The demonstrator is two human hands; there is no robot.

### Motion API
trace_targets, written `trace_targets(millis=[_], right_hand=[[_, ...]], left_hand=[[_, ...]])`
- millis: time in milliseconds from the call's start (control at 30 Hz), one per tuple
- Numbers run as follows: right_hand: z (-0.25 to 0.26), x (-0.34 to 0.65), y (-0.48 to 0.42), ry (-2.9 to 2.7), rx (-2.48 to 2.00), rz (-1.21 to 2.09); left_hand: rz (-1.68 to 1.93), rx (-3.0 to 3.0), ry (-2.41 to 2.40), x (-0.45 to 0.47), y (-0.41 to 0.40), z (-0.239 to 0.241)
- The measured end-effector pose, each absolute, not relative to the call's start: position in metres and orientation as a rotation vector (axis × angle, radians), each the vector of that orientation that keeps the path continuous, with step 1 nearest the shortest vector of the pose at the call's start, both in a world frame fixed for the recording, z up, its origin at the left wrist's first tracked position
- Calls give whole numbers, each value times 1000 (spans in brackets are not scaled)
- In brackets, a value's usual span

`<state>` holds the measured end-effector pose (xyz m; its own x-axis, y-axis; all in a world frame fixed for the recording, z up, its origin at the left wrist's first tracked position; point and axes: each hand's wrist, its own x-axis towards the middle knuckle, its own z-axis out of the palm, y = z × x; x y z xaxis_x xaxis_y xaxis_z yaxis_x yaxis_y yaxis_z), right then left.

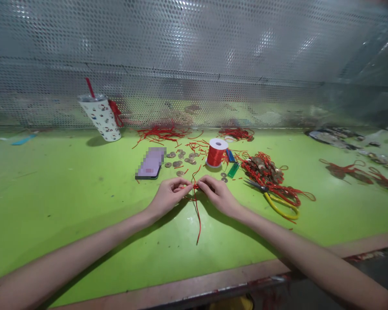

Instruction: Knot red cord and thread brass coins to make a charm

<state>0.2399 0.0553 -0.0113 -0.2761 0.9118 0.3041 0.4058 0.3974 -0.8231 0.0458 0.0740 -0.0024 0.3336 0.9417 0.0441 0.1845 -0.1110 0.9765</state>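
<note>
Between my two hands, a red cord is pinched where it forms a small knot, with one end hanging toward me and another pointing away. My left hand grips the cord from the left, thumb and fingers closed. From the right, my right hand pinches it in the same way, fingertips almost touching the left ones. Just beyond stand a spool of red cord and several loose holed coins. Whether a coin is inside my fingers I cannot tell.
Yellow-handled scissors lie to the right, against a pile of corded coins. A green lighter and a blue lighter lie near the spool. Leftward are a phone and a tumbler. Perforated metal rises behind.
</note>
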Motion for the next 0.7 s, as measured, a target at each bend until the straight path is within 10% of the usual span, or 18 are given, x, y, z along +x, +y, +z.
trace_targets(millis=[700], right_hand=[[-9,230,52,-1795,-1111,734]], left_hand=[[706,1557,949,49,72,-4]])
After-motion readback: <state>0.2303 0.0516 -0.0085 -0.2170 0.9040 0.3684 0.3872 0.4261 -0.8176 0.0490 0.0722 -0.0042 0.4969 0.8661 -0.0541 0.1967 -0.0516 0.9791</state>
